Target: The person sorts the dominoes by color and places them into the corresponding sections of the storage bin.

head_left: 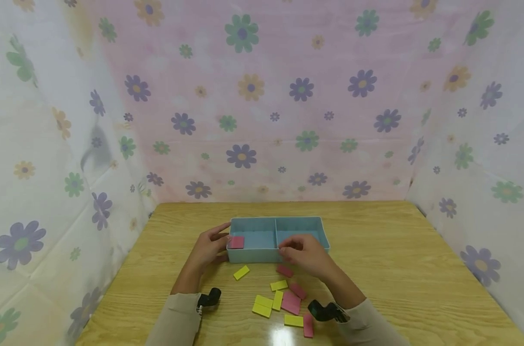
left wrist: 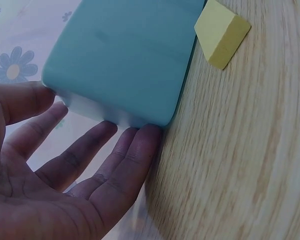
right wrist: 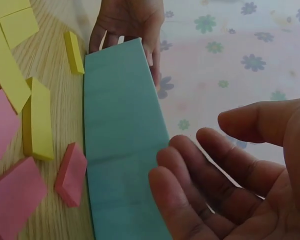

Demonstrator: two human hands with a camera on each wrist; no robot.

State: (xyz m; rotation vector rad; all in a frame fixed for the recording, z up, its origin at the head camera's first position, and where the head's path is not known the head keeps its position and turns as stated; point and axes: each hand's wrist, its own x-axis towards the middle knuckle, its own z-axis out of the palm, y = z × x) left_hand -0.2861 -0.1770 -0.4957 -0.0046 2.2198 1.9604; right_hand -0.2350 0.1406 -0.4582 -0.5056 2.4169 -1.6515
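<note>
A light blue box (head_left: 254, 256) with one divider stands on the table in the head view. My left hand (head_left: 207, 250) touches its left end, and the left wrist view shows those fingers (left wrist: 82, 155) spread against the end wall. Inside the left compartment, by that end, lies a pink block (head_left: 237, 242). My right hand (head_left: 307, 254) hovers at the front rim near the divider. Seen from the right wrist, its fingers (right wrist: 215, 190) are loosely bent, thumb apart from them, with nothing between. One pink block (right wrist: 71, 175) lies on the table close to the box's front wall.
In front of the box, several yellow blocks (head_left: 262, 306) and pink blocks (head_left: 291, 302) lie loose between my forearms. A single yellow block (head_left: 241, 273) sits nearer the left hand. Flowered cloth (head_left: 283, 144) hangs behind the wooden table (head_left: 374, 245) and along both sides.
</note>
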